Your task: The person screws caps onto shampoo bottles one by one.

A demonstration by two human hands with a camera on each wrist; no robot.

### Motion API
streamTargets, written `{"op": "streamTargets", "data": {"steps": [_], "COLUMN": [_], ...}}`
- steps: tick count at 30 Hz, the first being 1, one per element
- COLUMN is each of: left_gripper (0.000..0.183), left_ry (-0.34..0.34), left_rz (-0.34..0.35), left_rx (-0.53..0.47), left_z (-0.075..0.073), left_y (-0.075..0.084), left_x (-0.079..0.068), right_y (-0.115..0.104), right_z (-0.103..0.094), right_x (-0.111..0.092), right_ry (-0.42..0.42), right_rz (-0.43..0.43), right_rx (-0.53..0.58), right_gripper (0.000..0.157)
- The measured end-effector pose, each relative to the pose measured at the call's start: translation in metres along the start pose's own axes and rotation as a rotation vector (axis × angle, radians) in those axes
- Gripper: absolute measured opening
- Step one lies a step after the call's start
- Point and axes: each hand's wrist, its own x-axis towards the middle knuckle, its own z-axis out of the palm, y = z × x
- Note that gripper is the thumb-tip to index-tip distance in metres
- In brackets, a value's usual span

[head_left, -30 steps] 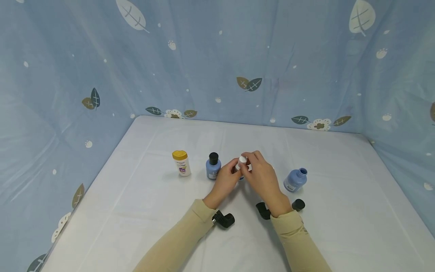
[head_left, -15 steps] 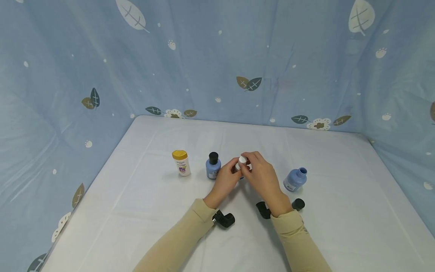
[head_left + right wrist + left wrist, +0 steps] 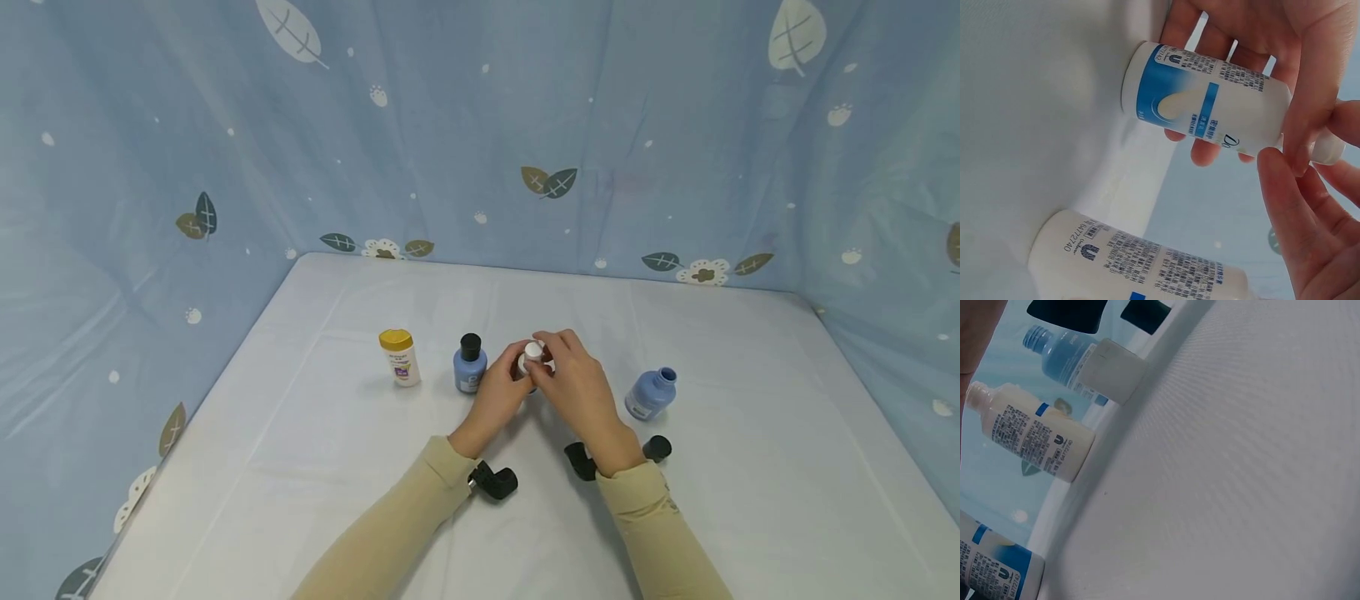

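My left hand (image 3: 502, 387) wraps its fingers round a small white bottle with a blue lower band (image 3: 1210, 103), its base by the tabletop. At the bottle's top, my right hand (image 3: 579, 385) pinches the white cap (image 3: 533, 350). Both hands meet there, partly hiding the neck. Close by on the right stands an uncapped white bottle (image 3: 1035, 431), hidden behind my right hand in the head view. Left of the hands is a blue bottle with a black cap (image 3: 470, 367). Farther right, an uncapped blue bottle (image 3: 651, 394) stands upright.
A white bottle with a yellow cap (image 3: 400, 358) stands at the left. A loose black cap (image 3: 657, 448) lies near my right wrist. In the left wrist view, a white cap (image 3: 1113, 370) rests before the blue bottle. A leaf-patterned blue curtain (image 3: 480, 125) surrounds the table.
Between my hands the white bottle and its cap have tipped slightly more upright. Both hands have otherwise hardly moved, and the other bottles stay where they were.
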Motion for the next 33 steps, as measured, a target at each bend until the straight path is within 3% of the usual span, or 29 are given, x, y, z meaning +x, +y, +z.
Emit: {"op": "streamTargets", "data": {"steps": [4, 10, 14, 18, 22, 24, 28, 33], "left_gripper": [0.044, 0.05, 0.052, 0.052, 0.048, 0.046, 0.051, 0.054], "left_ry": [-0.016, -0.005, 0.034, 0.061, 0.096, 0.108, 0.126, 0.054], "left_rz": [0.001, 0.017, 0.097, 0.174, 0.288, 0.366, 0.508, 0.57], "left_rx": [-0.061, -0.121, -0.094, -0.055, -0.016, -0.018, -0.038, -0.084], "left_z": [-0.001, -0.009, -0.012, -0.012, -0.015, -0.017, -0.018, -0.013], "left_y": [0.003, 0.037, 0.052, 0.051, 0.053, 0.059, 0.07, 0.08], "left_x": [-0.001, -0.012, -0.014, -0.011, -0.008, -0.01, -0.014, -0.021], "right_y": [-0.001, -0.002, -0.001, 0.001, 0.003, 0.007, 0.015, 0.024], "right_z": [-0.002, -0.009, -0.018, -0.028, -0.04, -0.045, -0.055, -0.068], "right_x": [0.0, 0.002, 0.004, 0.008, 0.011, 0.012, 0.01, 0.0], "right_ry": [-0.015, 0.008, 0.068, 0.169, 0.225, 0.208, 0.092, -0.097], "right_rz": [0.015, 0.009, -0.05, -0.134, -0.153, -0.13, -0.041, 0.088], "right_rx": [-0.016, -0.016, 0.029, 0.087, 0.172, 0.233, 0.365, 0.515], "right_gripper": [0.041, 0.037, 0.033, 0.026, 0.022, 0.02, 0.02, 0.025]}}
